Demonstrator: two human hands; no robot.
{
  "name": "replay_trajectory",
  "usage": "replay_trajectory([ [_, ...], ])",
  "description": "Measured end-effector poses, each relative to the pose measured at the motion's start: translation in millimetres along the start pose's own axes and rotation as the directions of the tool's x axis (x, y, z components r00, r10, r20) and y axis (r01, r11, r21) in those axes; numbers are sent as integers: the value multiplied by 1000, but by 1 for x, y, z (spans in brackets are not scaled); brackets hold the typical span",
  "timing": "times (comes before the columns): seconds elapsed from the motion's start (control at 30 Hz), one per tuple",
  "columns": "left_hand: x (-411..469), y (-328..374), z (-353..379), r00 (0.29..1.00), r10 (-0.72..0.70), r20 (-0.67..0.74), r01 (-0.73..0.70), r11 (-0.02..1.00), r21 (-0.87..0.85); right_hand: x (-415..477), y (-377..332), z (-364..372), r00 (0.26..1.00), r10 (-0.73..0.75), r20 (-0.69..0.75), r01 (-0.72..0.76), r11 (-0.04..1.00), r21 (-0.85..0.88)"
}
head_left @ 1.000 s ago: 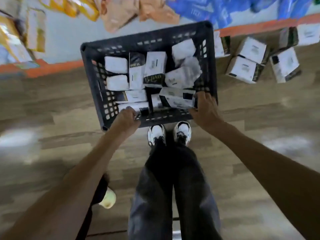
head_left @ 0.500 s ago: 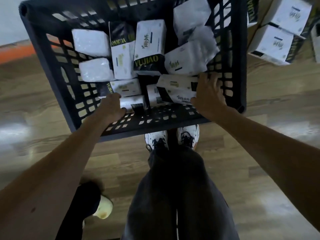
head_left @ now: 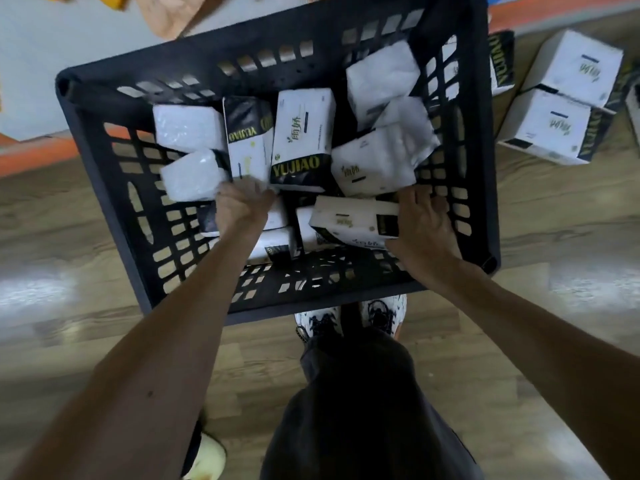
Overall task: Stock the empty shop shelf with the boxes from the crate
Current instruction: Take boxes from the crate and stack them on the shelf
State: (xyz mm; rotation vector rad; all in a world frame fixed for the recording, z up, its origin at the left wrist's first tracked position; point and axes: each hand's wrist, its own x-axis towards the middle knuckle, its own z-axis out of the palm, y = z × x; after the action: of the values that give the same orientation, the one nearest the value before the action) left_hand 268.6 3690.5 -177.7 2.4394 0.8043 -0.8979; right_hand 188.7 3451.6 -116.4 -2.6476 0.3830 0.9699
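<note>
A black slotted crate [head_left: 104,174] stands on the floor in front of my feet. It holds several white and black boxes marked YUJIAO [head_left: 301,133]. My left hand [head_left: 239,209] reaches into the crate's near left part, its fingers curled down over the far edge of a white box [head_left: 277,218] lying flat beneath it. Over by the crate's right wall, my right hand [head_left: 424,226] grips the right end of a white box with a black end [head_left: 349,218], thumb on the near side and fingers over the top.
More of the same boxes [head_left: 550,128] lie on the wooden surface right of the crate. An orange shelf edge [head_left: 38,157] runs behind the crate, with coloured packets [head_left: 169,15] above it. My shoes [head_left: 322,323] touch the crate's near wall.
My view has dropped closer to the crate. My left hand moved from the near wall deeper in, onto a flat box. My right hand stays on the same box's end.
</note>
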Motion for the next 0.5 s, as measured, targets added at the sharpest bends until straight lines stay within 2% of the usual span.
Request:
replay_trajectory([
  [0.03, -2, 6, 1, 999, 18, -32, -15, 994, 108, -3, -1, -1, 1000, -11, -15, 11, 1000, 12],
  [0.1, -9, 12, -4, 995, 41, -87, -26, 986, 167, -11, -2, -6, 998, -32, -61, 34, 999, 41],
  [0.17, -25, 11, -20, 993, 67, -94, -47, 979, 196, -23, -3, -18, 994, -15, -104, 26, 995, 96],
  [0.23, -48, 7, -50, 996, 27, -80, -15, 990, 143, -41, -6, -37, 992, 18, -124, 4, 985, 172],
  [0.3, -78, 6, -90, 999, -12, -47, 14, 999, 47, -64, -9, -66, 989, 56, -140, -21, 971, 237],
  [0.4, -134, 15, -158, 987, 24, 157, -39, 995, 94, -106, -18, -129, 989, 88, -118, -47, 948, 315],
  [0.5, -198, 45, -246, 985, 44, 164, -50, 998, 31, -169, -27, -206, 992, 96, -86, -57, 927, 371],
])
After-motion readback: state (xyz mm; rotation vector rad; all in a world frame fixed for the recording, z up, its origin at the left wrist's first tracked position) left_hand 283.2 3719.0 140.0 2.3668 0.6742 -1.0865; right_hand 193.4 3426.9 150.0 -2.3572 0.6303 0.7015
